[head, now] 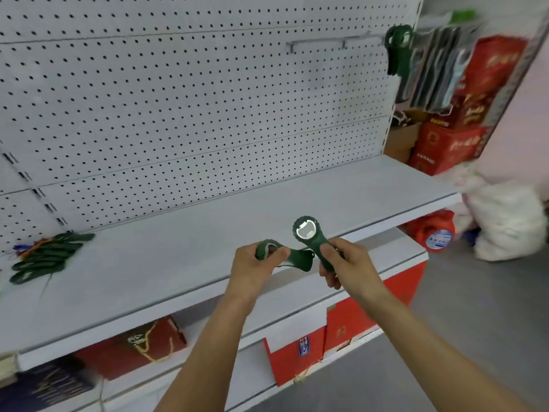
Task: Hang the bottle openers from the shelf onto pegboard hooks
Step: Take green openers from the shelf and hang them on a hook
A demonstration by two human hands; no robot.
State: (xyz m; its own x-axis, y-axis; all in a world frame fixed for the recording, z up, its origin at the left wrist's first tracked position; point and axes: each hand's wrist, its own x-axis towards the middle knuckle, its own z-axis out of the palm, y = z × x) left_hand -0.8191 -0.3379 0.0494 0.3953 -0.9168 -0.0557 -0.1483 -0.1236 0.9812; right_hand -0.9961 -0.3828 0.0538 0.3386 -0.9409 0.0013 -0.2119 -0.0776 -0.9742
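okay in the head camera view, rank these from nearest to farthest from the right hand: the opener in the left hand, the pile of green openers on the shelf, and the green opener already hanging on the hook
From the right hand:
1. Opener in the left hand, just to its left, almost touching.
2. Hanging opener, up on the pegboard hook, above and to the right.
3. Pile of openers, far left on the shelf.

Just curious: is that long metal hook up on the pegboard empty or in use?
In use: one green opener hangs at the tip of the hook; the rest of its rod is bare.
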